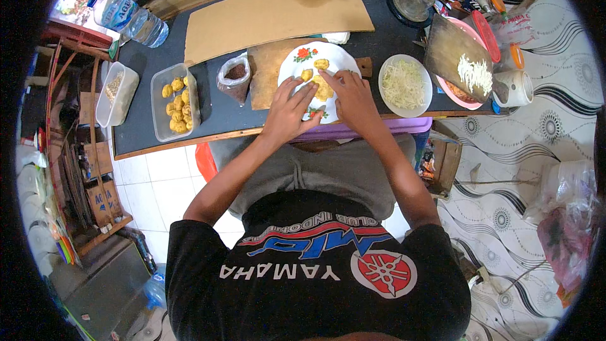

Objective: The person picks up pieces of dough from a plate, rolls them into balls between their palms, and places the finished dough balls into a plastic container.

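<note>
A white plate (pixel 291 64) with red flower prints lies before me, partly over a wooden cutting board (pixel 263 71). On it a flattened piece of yellow dough (pixel 324 91) sits between my hands, with two smaller yellow lumps above it, one at the top (pixel 321 63) and one to the left (pixel 307 75). My left hand (pixel 289 110) reaches over the plate's left side, fingers apart, fingertips at the flattened dough's left edge. From the right, my right hand (pixel 354 98) extends its index finger to the dough's upper edge. Neither hand has closed around anything.
Left stand a plastic box of yellow balls (pixel 175 104), a narrow tub (pixel 117 94) and a bag of dark grains (pixel 235 78). Right are a bowl of pale shreds (pixel 405 85) and a board with white pieces (pixel 454 52) over a pink basin (pixel 461 99). Cardboard (pixel 279 14) lies behind.
</note>
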### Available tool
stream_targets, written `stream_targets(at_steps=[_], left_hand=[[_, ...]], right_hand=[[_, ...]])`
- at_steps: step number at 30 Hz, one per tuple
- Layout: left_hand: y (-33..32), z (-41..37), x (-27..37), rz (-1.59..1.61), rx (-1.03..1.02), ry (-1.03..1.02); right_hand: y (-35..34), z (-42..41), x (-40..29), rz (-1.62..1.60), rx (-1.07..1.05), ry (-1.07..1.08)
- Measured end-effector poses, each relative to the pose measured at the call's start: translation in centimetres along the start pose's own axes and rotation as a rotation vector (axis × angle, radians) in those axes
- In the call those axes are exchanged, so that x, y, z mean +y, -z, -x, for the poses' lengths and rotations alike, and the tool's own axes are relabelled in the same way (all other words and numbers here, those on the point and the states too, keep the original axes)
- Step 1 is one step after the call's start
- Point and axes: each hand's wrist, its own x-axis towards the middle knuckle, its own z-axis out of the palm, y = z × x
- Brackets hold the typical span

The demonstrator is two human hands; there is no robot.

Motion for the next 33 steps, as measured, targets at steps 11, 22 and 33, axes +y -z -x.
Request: stream_targets(at_steps=[11, 22, 33], left_hand=[[0.4, -0.4, -0.4, -0.024, -0.099, -0.053], [0.0, 0.3, -0.5, -0.044, -0.043, -0.110], [-0.3, 0.3, -0.9, -0.010, -0.002, -0.129]], right_hand=[[-0.8, -0.1, -1.4, 0.313, 0.013, 0.066], [-0.6, 3.4, -0.6, 0.207, -0.018, 0.146], [0.0, 3.6, 1.0, 0.086, -0.028, 0.212]])
